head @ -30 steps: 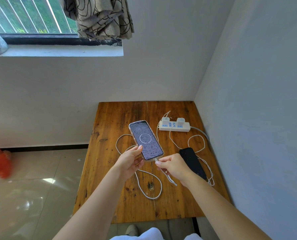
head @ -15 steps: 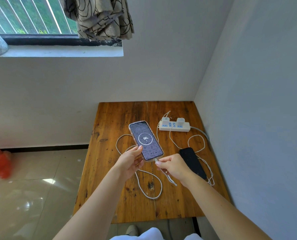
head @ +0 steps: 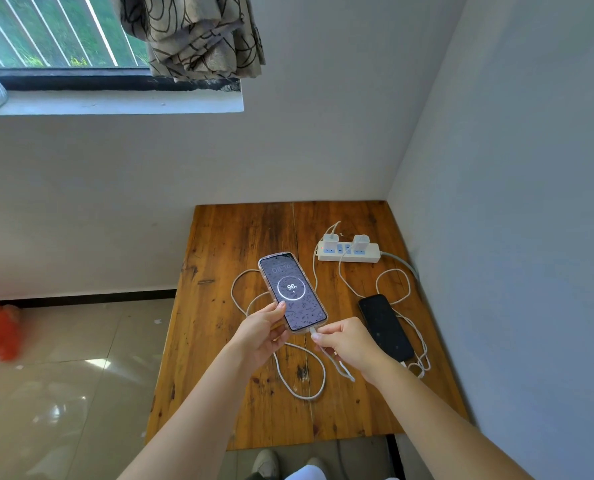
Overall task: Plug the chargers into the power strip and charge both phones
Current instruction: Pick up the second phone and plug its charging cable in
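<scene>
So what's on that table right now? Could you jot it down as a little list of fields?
held phone: lit, clear-cased phone showing 96, in left hand
right hand: pinching white cable plug at its bottom edge
other phone: black, dark-screened, flat on wooden table, cabled
power strip: white, two white chargers plugged in

My one head view looks forward and steeply down from above onto the bench (head: 240, 393) in the corner.

I see a wooden table (head: 219, 341) in the corner. On it lie a white strip (head: 349, 253) with two chargers (head: 330, 242) plugged in, looping white cables (head: 302, 393), and a dark phone (head: 385, 327).
</scene>
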Demonstrator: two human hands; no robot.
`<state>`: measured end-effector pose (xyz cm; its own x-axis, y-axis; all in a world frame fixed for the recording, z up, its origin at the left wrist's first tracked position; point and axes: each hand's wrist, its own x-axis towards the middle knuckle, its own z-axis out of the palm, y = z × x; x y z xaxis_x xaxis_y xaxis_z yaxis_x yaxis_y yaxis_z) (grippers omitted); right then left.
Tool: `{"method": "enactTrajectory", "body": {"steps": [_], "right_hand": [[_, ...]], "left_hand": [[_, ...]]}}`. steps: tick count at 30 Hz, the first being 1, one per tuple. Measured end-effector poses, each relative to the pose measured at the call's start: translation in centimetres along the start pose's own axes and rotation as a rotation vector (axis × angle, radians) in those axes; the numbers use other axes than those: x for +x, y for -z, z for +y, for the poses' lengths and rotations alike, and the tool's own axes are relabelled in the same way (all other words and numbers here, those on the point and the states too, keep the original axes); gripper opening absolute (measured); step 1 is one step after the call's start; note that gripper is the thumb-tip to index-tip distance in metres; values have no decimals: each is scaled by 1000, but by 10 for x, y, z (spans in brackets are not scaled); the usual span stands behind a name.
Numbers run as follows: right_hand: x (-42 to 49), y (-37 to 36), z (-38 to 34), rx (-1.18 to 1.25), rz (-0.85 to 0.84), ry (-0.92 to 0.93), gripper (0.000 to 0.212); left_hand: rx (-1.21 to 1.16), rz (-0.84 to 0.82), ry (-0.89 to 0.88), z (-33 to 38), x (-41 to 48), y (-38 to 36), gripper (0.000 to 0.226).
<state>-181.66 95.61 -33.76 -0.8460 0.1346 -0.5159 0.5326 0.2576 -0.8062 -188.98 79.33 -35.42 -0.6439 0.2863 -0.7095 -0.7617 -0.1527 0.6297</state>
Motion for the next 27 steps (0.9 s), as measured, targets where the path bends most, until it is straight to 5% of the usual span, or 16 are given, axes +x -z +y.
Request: {"method": "enactTrajectory", "body": {"steps": [16, 27], "right_hand": [[43, -27, 66, -173, -66, -322, 24], [87, -43, 90, -102, 42, -394, 27]], "left_hand": [[45, 67, 307, -49, 50, 18, 35], [217, -13, 356, -46, 122, 27, 21]]}}
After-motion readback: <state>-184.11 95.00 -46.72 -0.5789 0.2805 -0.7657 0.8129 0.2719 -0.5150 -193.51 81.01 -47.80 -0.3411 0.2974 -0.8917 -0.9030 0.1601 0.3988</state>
